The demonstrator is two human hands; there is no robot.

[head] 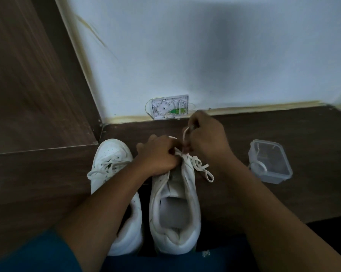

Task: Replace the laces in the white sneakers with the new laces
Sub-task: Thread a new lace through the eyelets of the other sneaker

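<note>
Beside one tub (269,161), two sneakers (192,195); left hand (157,154), right hand (207,138) pinch one lace (204,167).

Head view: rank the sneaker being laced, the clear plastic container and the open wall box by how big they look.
1. Sneaker being laced, largest, though nearest the camera.
2. Clear plastic container.
3. Open wall box, smallest, but farthest, so real size unsure.
</note>
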